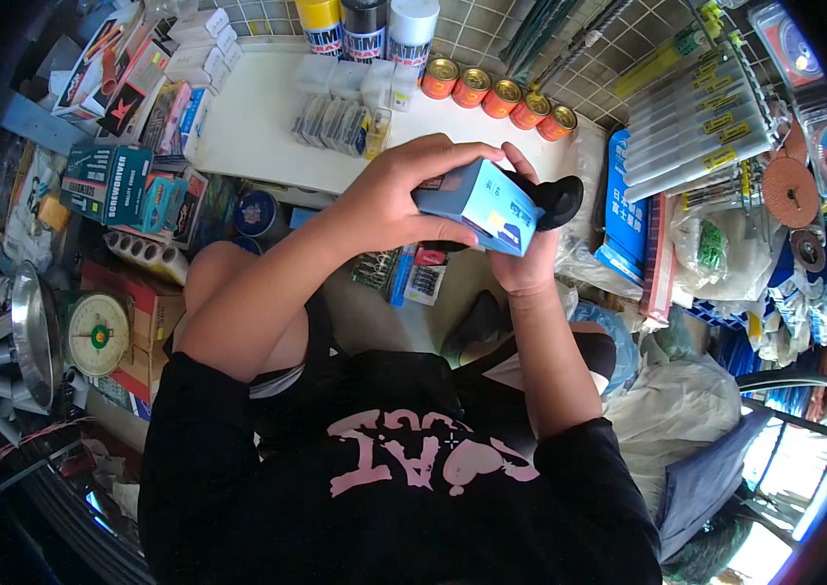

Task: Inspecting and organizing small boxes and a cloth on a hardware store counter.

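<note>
A light blue box is tilted in front of me, above the near edge of the white counter. My left hand grips it from the left, with the thumb along its near side and fingers over its far edge. Behind the box's right side is my right hand, curled around a smooth black rounded object whose kind I cannot make out. The palm of that hand is close against the box, and most of its fingers are hidden.
On the white counter stand small orange cans, spray cans and clear plastic cases. A teal screwdriver box and a dial scale are at left. Tubes and grinding discs hang at right.
</note>
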### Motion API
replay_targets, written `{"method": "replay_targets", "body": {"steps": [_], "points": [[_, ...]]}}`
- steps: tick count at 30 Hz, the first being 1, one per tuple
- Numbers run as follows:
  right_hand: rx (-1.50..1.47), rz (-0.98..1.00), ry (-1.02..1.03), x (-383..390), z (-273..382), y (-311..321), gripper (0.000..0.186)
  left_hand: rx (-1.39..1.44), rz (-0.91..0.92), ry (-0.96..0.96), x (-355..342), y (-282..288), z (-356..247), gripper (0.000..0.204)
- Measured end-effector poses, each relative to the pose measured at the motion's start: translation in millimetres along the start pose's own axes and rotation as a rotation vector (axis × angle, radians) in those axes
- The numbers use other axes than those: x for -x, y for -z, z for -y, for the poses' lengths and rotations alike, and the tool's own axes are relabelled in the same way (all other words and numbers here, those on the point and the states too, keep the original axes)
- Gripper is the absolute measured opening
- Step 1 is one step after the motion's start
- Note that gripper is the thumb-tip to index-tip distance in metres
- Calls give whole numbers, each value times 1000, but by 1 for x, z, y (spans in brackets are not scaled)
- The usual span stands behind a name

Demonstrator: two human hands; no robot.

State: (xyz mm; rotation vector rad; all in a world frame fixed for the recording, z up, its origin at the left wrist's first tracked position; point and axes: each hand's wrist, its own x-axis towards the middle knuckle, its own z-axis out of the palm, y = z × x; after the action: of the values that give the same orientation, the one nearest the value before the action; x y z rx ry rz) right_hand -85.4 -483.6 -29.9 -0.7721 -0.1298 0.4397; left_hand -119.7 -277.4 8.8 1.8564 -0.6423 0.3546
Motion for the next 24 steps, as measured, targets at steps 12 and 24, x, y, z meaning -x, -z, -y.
{"method": "replay_targets", "body": {"steps": [12, 24], "points": [[859, 144, 482, 12, -18, -3, 101, -692, -153, -15, 3, -11, 3, 72], [184, -124, 132, 0, -22, 2, 75, -684, -198, -250, 10, -21, 9, 59]]}}
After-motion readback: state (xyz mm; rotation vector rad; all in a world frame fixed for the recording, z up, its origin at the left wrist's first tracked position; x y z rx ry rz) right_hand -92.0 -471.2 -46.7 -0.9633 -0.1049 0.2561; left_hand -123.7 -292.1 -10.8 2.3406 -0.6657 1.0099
